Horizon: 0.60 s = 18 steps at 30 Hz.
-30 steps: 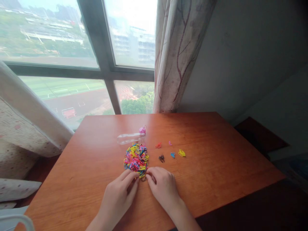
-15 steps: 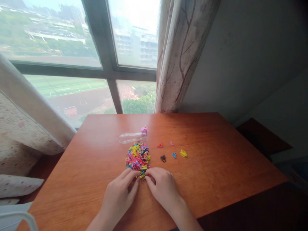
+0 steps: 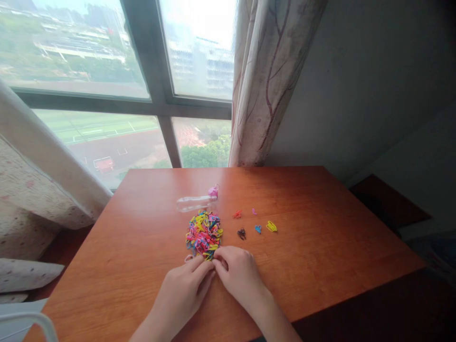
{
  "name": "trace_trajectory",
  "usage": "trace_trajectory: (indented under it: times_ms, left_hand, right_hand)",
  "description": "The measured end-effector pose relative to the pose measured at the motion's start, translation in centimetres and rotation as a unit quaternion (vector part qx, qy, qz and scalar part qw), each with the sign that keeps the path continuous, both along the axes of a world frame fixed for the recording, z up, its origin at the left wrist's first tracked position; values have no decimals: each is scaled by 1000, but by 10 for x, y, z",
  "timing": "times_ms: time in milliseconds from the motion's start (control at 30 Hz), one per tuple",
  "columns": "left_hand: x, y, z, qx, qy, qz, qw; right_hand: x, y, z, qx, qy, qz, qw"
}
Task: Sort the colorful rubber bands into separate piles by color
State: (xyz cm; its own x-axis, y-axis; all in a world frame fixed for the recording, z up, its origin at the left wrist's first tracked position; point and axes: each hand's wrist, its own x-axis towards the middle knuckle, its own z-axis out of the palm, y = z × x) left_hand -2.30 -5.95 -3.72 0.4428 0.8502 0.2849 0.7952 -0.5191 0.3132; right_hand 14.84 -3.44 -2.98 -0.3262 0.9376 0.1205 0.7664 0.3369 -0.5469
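A pile of small coloured rubber bands [image 3: 204,233] lies in the middle of a wooden table [image 3: 320,247]. My left hand [image 3: 183,292] and my right hand [image 3: 238,278] meet at the pile's near edge, fingertips pressed together in a pinch. What they pinch is too small to make out. A single pale band [image 3: 188,259] lies beside my left fingers. To the right of the pile sit small sorted groups: orange [image 3: 237,214], pink [image 3: 254,211], brown [image 3: 241,233], blue [image 3: 257,229] and yellow [image 3: 271,226].
A clear plastic bottle with a pink cap [image 3: 195,202] lies on its side behind the pile. A window and a patterned curtain [image 3: 263,80] stand beyond the table's far edge. Cushions [image 3: 24,199] lie at the left.
My two hands have drawn closer together, fingertips now touching at the pile's near edge. A pale band now shows left of my left fingers.
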Motion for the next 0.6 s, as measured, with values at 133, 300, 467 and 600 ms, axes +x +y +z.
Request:
trace_trajectory:
  times_ms: [133,300,467,600]
  left_hand:
    - [-1,0,-2,-12,11,0,1000]
    - [-2,0,1,-42,-7,-1,999]
    - [-3,-1,1,-62,-2,7,998]
    - [-3,-1,-1,-57,-2,12,998]
  right_hand:
    - [-3,-1,-2,9,1,0,1000]
    - [1,-4,-2,8,23,-4,1000]
    - [16,-11,-3,-6,54,-33,998]
    - [40,-8,-8,-13,103,-70,992]
